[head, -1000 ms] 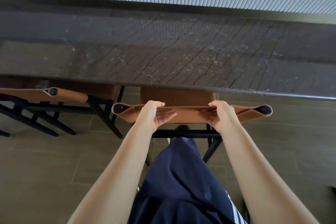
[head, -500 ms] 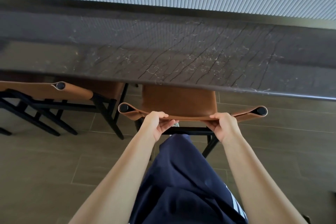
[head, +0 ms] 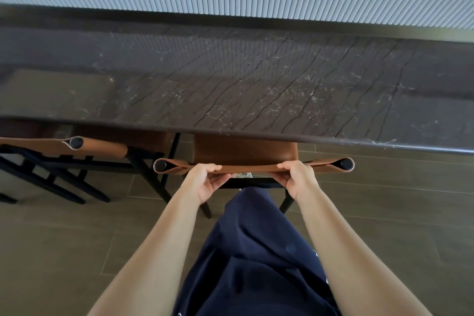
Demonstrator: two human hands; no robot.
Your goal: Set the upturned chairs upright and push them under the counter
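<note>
The person stands behind the chair (head: 246, 151), and the left hand (head: 205, 183) and the right hand (head: 297, 178) both grip its leather backrest (head: 252, 169). The fingers (head: 209, 168) of each hand are curled over the top edge and clamped on it, with the thumbs below.

The chair stands upright. Its seat (head: 243, 147) lies just beyond the fingers and points away from the person, and its front part is already hidden under the counter (head: 230, 84). The long axis of the backrest runs from one hand to the other, parallel to the counter edge.

To do this well, I think both hands must push equally and straight forward, so the chair does not turn toward the second chair (head: 97, 147), which is outside the left fingers.
</note>
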